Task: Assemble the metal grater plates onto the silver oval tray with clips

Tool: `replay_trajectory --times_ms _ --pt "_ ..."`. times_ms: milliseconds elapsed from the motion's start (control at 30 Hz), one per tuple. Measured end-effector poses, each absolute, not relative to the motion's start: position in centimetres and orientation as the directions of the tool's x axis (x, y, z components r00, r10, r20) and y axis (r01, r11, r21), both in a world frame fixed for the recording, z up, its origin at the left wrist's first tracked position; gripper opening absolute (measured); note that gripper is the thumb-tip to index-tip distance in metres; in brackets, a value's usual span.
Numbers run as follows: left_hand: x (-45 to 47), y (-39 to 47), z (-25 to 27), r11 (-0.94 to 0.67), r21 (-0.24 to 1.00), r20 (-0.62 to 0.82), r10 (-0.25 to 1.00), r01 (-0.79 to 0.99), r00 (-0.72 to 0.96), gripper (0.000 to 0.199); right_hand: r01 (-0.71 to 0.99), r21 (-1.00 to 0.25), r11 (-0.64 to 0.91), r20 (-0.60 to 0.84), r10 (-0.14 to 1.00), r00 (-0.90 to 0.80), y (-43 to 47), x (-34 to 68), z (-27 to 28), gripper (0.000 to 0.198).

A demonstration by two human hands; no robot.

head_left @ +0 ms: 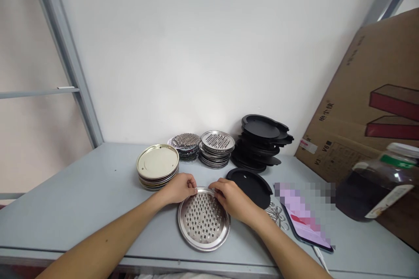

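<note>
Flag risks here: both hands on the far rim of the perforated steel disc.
1. The round perforated steel disc lies near the table's front edge; a pull by the left hand or right hand could slide it off.
2. The right forearm crosses beside the phone and loose wire rings; it might knock them.

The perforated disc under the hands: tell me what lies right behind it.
Behind the perforated disc stand a gold lid stack, two grater stacks and a black lid; hands hide its far rim.

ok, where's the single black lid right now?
In the head view, the single black lid lies flat on the grey table, right of centre, just behind the right hand, in front of the black lid stack.
</note>
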State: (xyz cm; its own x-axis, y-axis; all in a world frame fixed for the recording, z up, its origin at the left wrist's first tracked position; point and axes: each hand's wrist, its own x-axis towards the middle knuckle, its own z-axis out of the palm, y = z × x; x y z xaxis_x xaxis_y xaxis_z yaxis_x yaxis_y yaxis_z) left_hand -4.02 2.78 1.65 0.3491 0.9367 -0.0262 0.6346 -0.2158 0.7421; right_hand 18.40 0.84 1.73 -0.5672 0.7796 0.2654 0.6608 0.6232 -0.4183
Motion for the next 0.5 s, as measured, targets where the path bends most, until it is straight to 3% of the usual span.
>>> replay_trajectory --times_ms 500 --pt "-3.92 2.92 1.58 -0.215 0.725 -0.027 0.940 0.654 0.340 0.023 0.664 -0.426 0.615 0.258 0.785 -0.562 0.92 18.35 1.73 0.022"
